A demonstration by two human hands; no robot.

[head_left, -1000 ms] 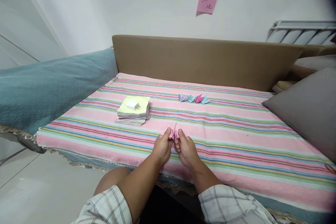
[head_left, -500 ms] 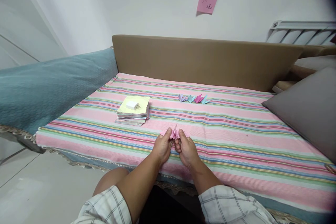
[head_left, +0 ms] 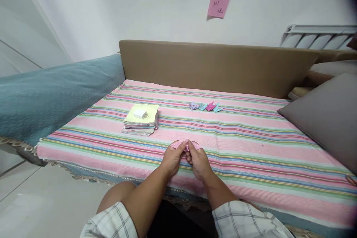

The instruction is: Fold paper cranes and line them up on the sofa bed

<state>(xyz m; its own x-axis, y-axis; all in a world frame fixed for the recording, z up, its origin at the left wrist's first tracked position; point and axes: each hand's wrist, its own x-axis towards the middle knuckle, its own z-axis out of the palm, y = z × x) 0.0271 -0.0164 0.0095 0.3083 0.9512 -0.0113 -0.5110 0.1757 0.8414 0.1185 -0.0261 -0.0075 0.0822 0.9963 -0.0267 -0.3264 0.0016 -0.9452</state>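
Between my two hands is a pink origami crane (head_left: 176,144), its flat wings spread out to the left and right. My left hand (head_left: 173,157) pinches it from the left, thumb on top near the middle. From the other side my right hand (head_left: 197,157) pinches it too, its thumb almost touching the left one. Part of the folded body is hidden by the thumbs and fingers. Beyond the hands stands a row of several finished paper cranes: a lilac one (head_left: 193,106), light blue ones (head_left: 202,106) and a magenta one (head_left: 210,106).
A stack of square paper (head_left: 141,123) lies to the left, a white plug adapter (head_left: 140,113) on top. The striped cloth (head_left: 245,148) covers the seat. A brown backrest (head_left: 209,67) rises behind, a grey cushion (head_left: 329,115) at right, a blue armrest (head_left: 64,93) at left.
Both thumbs have moved closer together over the middle of the crane. Its wings now show flatter and wider, and the upright pink point no longer stands out. The view has tilted up slightly.
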